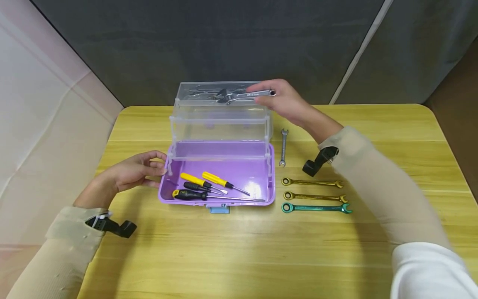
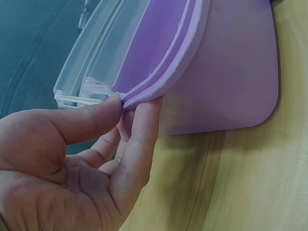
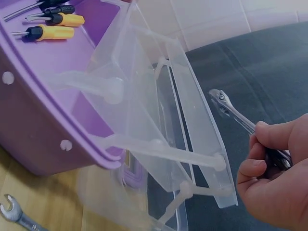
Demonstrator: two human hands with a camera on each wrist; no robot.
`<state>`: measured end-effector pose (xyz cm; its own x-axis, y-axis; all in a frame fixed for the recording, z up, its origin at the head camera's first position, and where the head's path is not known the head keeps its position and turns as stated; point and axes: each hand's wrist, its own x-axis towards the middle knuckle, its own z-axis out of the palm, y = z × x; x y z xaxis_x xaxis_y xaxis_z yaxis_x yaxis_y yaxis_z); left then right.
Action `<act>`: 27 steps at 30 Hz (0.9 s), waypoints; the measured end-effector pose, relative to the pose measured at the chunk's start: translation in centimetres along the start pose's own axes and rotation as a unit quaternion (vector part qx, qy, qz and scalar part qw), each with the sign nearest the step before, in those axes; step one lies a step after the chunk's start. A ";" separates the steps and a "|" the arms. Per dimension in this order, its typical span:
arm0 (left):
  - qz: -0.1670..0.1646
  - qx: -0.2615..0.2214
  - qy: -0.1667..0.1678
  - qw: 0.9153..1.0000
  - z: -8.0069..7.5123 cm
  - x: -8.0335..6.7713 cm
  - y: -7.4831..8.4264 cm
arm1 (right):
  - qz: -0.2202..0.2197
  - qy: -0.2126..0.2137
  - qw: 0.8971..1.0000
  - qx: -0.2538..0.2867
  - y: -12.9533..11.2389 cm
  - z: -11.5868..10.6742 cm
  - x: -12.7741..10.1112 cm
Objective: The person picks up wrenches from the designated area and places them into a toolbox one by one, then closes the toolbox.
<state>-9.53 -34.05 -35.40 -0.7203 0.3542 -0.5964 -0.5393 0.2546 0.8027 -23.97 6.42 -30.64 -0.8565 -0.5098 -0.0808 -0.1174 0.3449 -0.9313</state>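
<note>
The right hand [image 3: 274, 178] hides most of the wrench [image 3: 231, 111] handle.

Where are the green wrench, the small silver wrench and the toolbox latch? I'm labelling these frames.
green wrench [image 1: 316, 207], head view, mid-shaft.
small silver wrench [image 1: 284, 148], head view, middle of shaft.
toolbox latch [image 1: 219, 209], head view, blue clip's centre.
</note>
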 end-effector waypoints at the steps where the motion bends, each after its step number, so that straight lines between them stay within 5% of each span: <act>1: 0.001 -0.001 -0.001 1.000 0.0 0.0 0.0 | 0.002 -0.005 1.000 -0.005 -0.1 0.1 0.2; 18: 0.013 -0.014 -0.014 1.000 -0.1 -0.2 -0.2 | -0.009 -0.050 0.997 -0.062 -1.5 2.7 2.0; 27: 0.016 -0.020 -0.021 0.999 -0.3 -0.2 -0.3 | -0.031 -0.049 0.998 -0.037 -1.4 3.5 2.3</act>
<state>-9.36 -34.42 -35.53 -0.7187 0.3997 -0.5690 -0.5344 0.2059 0.8197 -24.03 1.99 -30.74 -0.7942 -0.6046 -0.0615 -0.2082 0.3658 -0.9071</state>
